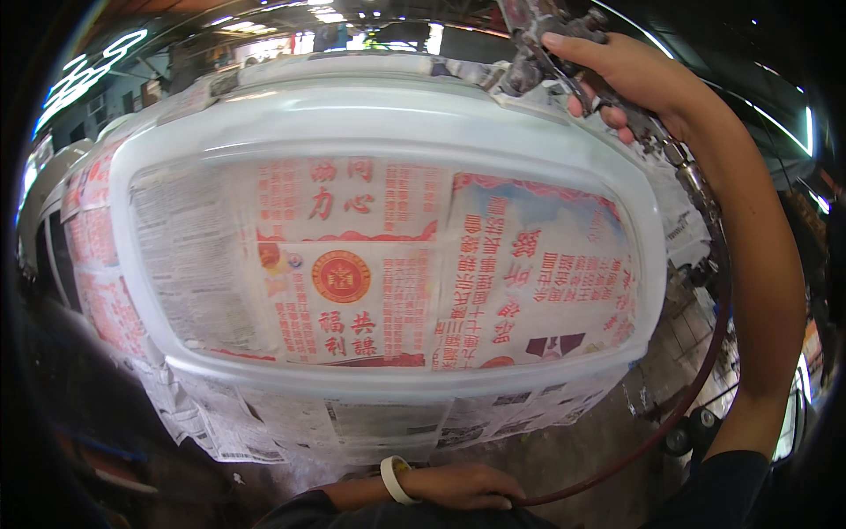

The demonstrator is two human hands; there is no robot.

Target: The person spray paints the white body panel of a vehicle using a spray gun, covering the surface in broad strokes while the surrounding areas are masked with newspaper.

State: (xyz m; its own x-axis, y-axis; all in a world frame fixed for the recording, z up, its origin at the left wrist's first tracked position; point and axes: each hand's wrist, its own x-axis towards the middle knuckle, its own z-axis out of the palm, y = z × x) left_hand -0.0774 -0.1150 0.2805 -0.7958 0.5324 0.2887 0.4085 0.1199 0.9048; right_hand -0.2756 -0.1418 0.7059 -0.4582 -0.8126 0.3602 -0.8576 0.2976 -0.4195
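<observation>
Up at the top right, my right hand (630, 75) is wrapped around a paint-stained spray gun (526, 72), raised near the upper corner of a white vehicle panel (352, 123). A dark red air hose (705, 375) runs from the gun's handle down past my right arm. At the bottom middle, my left hand (463, 487) is closed on the hose's lower stretch; its fingertips are partly hidden. A pale band circles my left wrist. Printed newspaper sheets (352, 304) cover the window opening inside the white frame.
More newspaper masking (379, 423) hangs below the panel, and red-printed sheets (95, 238) cover its left side. Another vehicle (55, 238) stands at the far left. Small round dark objects (692, 432) lie at the lower right. Bright lights (84, 84) hang at the upper left.
</observation>
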